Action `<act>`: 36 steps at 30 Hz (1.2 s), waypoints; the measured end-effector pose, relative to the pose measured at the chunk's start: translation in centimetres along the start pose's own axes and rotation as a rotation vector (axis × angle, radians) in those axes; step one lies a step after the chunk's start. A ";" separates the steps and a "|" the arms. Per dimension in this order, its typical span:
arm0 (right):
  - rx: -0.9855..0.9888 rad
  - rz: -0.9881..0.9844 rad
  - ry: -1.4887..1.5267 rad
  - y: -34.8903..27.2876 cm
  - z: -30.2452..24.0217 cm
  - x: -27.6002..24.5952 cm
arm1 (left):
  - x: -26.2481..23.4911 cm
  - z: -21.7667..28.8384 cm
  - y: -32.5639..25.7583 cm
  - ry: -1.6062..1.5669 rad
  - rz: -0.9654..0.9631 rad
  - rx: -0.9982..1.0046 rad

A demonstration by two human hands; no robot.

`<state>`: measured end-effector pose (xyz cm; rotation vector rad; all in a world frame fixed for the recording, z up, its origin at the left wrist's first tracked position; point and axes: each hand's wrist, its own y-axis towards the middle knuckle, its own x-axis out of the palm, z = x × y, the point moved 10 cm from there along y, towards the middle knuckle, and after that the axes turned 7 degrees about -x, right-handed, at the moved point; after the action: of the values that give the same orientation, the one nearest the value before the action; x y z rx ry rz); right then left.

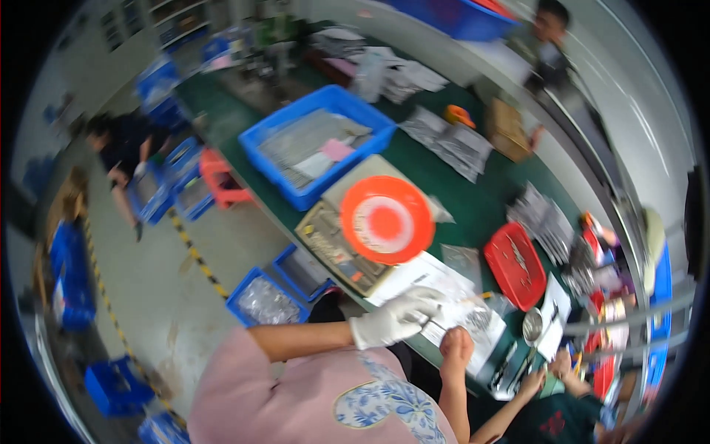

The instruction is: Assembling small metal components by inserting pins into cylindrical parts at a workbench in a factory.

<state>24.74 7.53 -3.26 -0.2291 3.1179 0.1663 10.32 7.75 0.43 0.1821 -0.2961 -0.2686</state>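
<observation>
Behind the orange dish (387, 220), a big blue bin (314, 140) holds grey bagged parts. In front, the gloved left hand (396, 318) presses white paper sheets (444, 307); the bare right hand (456, 348), fingers curled, rests there too.

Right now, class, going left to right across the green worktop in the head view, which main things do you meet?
Large blue plastic bin → round orange dish with white centre → flat red plastic tray → small shiny metal bowl.
</observation>
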 end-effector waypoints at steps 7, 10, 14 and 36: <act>0.055 -0.027 -0.059 0.1 0.2 0.6 | 2.1 1.9 -0.2 0.697 -0.232 0.305; 0.270 -0.016 0.329 -0.8 2.6 1.2 | 2.7 3.8 0.0 0.623 -0.204 0.365; -0.359 0.004 -0.477 -0.4 -3.9 1.2 | 0.0 -5.5 -1.1 -0.269 0.003 -0.804; -0.237 -0.059 -0.411 -0.3 -2.9 1.5 | -0.3 -4.5 -1.1 -0.346 0.016 -0.835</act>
<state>23.25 6.75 -0.44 -0.2511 2.6768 0.5125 11.15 7.43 -4.13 -0.6973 -0.5029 -0.3872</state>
